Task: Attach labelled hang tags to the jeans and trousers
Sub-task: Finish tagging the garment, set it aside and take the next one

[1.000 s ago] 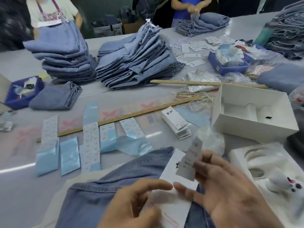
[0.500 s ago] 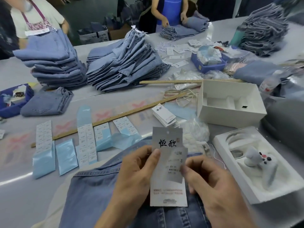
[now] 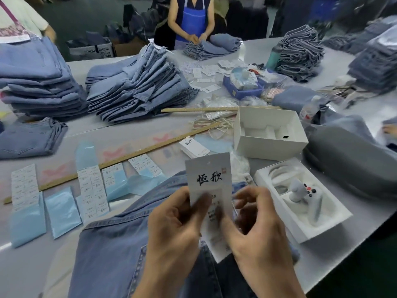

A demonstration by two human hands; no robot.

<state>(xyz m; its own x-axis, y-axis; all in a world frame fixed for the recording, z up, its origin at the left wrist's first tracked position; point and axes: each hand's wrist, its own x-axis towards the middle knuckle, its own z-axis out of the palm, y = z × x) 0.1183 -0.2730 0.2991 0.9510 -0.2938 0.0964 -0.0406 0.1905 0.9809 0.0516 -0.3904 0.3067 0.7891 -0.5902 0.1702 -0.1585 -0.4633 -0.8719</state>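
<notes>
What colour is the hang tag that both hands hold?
White, with black brush characters near its top. The hang tag shows best in the head view.

There is a single view, from a wide-angle camera worn on the person's head. It looks forward and steeply down across the long pale grey work table (image 3: pixel 133 134), whose far edge curves from lens distortion. The camera sits closest to the table's near edge, so what lies there fills the bottom of the frame large and close. The open white cardboard box (image 3: pixel 271 134) stands at mid-distance, right of centre. Beyond the box, the table runs on to its far side, where a person in a blue apron (image 3: pixel 192 18) faces the camera, cut off at the shoulders by the top of the frame.
</notes>
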